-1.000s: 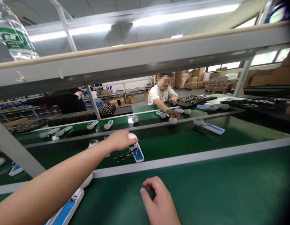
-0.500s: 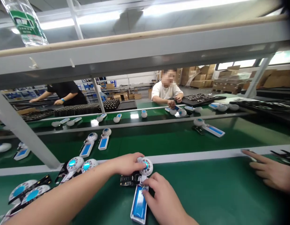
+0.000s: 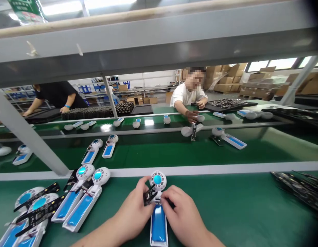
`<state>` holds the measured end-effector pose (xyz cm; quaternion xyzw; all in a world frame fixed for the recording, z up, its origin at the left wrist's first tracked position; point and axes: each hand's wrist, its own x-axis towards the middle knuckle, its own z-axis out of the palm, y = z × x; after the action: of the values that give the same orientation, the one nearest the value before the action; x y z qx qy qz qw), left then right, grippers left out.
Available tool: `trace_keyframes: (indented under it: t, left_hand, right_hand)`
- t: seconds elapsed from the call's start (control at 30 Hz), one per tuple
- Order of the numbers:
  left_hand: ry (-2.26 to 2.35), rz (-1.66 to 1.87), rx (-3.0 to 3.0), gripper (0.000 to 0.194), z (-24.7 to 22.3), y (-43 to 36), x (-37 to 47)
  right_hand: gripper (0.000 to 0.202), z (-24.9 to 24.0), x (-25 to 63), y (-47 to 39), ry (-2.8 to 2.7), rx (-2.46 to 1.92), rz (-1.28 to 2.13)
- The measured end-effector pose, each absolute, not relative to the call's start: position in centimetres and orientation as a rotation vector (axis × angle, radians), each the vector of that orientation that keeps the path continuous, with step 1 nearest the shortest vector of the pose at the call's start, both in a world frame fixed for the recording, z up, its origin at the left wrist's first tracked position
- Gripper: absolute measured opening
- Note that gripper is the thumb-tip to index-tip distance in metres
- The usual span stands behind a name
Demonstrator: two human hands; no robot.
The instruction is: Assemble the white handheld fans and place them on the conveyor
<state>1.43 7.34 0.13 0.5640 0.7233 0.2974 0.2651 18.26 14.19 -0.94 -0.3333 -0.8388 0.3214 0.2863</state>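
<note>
Both hands meet on the white handheld fan (image 3: 158, 212) lying on the green tabletop (image 3: 238, 206); left hand (image 3: 134, 214) pinches a small black circuit board (image 3: 149, 196) at its neck; right hand (image 3: 183, 219) curls closed round the body; similar fan units (image 3: 81, 202) lie to the left.

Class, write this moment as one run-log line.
left hand: holds circuit board | right hand: on fan shell | beside: more fan shells

White fan housing (image 3: 158, 219), blue inside; black circuit board (image 3: 149, 196); green bench mat (image 3: 238, 209).
</note>
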Motion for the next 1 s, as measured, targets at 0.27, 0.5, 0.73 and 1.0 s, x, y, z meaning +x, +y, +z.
trace_keyframes:
  t: [0.27,0.5,0.73,1.0]
  left_hand:
    - [1.848,1.149,1.580,0.025,-1.0,6.8,1.9]
    - [1.750,1.287,1.775,0.024,-0.8,6.4,2.3]
    - [1.571,1.319,2.183,0.042,-0.7,6.3,2.2]
    - [1.561,1.202,2.219,0.040,-0.8,6.0,2.1]
  right_hand:
    - [0.025,-1.7,17.8,13.6,-2.259,-0.791,0.822]
    - [0.026,-1.6,17.5,12.9,-2.222,-0.874,0.898]
    - [0.030,-1.0,17.5,12.5,-1.947,-0.986,1.253]
    - [0.031,-0.8,17.8,12.8,-1.913,-1.005,1.317]
